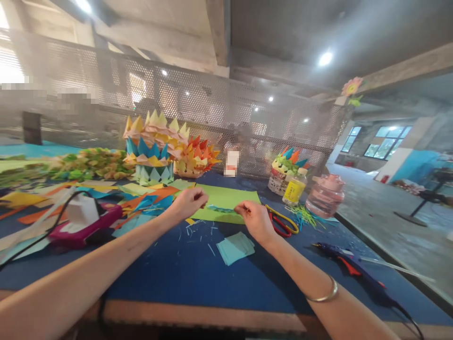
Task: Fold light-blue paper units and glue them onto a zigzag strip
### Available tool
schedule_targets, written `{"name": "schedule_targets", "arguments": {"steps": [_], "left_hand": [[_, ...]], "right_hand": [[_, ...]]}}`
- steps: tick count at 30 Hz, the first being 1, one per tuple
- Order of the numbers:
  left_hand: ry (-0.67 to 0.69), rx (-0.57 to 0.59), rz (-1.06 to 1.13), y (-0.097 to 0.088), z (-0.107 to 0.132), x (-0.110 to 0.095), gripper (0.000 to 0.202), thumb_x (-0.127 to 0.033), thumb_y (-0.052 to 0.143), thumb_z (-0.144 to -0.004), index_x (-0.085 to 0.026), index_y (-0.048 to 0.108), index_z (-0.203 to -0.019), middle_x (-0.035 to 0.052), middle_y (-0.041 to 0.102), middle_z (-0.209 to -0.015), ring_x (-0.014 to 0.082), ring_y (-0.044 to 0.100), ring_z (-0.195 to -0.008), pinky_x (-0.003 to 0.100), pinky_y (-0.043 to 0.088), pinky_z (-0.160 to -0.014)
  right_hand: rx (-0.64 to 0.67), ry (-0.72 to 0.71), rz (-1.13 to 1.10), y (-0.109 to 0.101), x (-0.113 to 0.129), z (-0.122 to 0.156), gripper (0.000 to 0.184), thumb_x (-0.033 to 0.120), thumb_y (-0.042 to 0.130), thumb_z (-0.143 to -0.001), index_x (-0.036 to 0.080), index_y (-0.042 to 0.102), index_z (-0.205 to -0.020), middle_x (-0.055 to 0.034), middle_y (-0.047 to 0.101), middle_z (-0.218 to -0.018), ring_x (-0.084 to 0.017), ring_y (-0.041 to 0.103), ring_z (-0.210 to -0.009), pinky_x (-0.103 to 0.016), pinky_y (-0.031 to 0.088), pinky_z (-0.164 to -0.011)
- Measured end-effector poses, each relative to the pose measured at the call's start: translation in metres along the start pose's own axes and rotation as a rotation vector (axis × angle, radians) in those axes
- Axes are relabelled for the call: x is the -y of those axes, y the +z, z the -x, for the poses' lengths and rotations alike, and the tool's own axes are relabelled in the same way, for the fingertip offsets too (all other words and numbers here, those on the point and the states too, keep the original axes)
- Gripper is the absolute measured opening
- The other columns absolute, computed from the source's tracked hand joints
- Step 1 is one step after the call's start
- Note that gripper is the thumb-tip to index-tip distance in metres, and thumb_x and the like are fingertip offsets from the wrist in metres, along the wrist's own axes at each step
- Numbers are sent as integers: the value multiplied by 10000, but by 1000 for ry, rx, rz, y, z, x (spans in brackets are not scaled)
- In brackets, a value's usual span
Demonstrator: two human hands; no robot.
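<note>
Pale blue paper, in the shape of a narrow strip (220, 208), spans the gap between two bare hands above the green sheet (231, 192), which serves as the landmark. Whether the strip touches the sheet cannot be told.

Handling, as judged from this view: so slender a piece seems best worked with light fingertip pressure at its ends, the pull kept even, since a hard tug could crease or tear it. Holding it low over the sheet gives a plain ground against which its edges can be checked. Wrists are best kept level, so that the strip does not twist.

Left hand (189, 203): at the sheet's left edge, fingers curled inward with little gap; the strip's end lies just beside the fingertips, but whether they grip it is unclear. Right hand (255, 218): at the sheet's right edge, thumb and forefinger brought together in a pinch that appears to hold the strip's other end; the remaining fingers bend loosely.

Surroundings: a loose stack of pale blue pieces (235, 248) lies on the near side of the sheet; scissors (285, 215) rest just right of it; a glue gun (348, 262) lies farther right and nearer the wearer.
</note>
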State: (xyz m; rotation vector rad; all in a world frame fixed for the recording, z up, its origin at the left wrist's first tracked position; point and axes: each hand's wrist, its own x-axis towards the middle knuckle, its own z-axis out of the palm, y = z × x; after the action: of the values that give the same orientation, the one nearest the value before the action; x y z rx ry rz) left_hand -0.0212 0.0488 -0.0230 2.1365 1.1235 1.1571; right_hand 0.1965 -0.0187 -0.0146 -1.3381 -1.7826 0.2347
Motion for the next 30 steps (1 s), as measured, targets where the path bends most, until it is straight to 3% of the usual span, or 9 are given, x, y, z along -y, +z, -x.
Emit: {"name": "schedule_targets", "arguments": {"steps": [4, 7, 11, 15, 23, 30], "left_hand": [[100, -44, -32, 5, 7, -13, 350, -362, 408, -826, -182, 474, -532, -35, 503, -496, 111, 472, -492, 222, 365, -524], [178, -79, -62, 8, 11, -19, 367, -364, 424, -837, -182, 462, -520, -44, 464, -466, 105, 447, -467, 215, 344, -492], [282, -162, -75, 10, 14, -22, 106, -263, 510, -790, -181, 560, -747, -9, 603, -695, 125, 561, -632, 203, 409, -555], [353, -265, -99, 8, 15, -22, 80, -255, 548, -784, -180, 576, -776, 4, 584, -708, 139, 566, -660, 226, 434, -590], [414, -341, -126, 9, 17, -28, 106, -237, 563, -804, -189, 638, -748, 3, 604, -701, 136, 565, -670, 236, 426, -630], [406, -366, -110, 9, 20, -31, 116, -178, 562, -787, -193, 675, -764, 2, 635, -696, 130, 591, -661, 220, 434, -617]], "right_hand": [[29, 58, -186, 4, 15, -1, 180, 290, 556, -798, 192, 688, -724, -56, 694, -780, -206, 608, -808, -313, 421, -756], [97, 142, -377, 11, 30, -4, 245, 290, 480, -823, 176, 693, -861, -68, 701, -844, -189, 620, -824, -285, 449, -689], [167, 271, -601, 19, 41, -8, 302, 156, 480, -742, 185, 680, -966, -66, 682, -988, -159, 599, -844, -247, 449, -642], [205, 362, -770, 19, 42, -10, 420, 71, 494, -651, 219, 672, -1001, -51, 632, -1121, -147, 580, -853, -250, 451, -654], [366, 351, -978, 11, 46, 1, 433, 73, 589, -649, 287, 684, -1013, 0, 569, -1227, -136, 563, -871, -249, 425, -671], [399, 320, -985, 14, 49, 5, 450, 92, 596, -670, 326, 663, -1048, 23, 532, -1279, -153, 533, -947, -261, 404, -701]]}}
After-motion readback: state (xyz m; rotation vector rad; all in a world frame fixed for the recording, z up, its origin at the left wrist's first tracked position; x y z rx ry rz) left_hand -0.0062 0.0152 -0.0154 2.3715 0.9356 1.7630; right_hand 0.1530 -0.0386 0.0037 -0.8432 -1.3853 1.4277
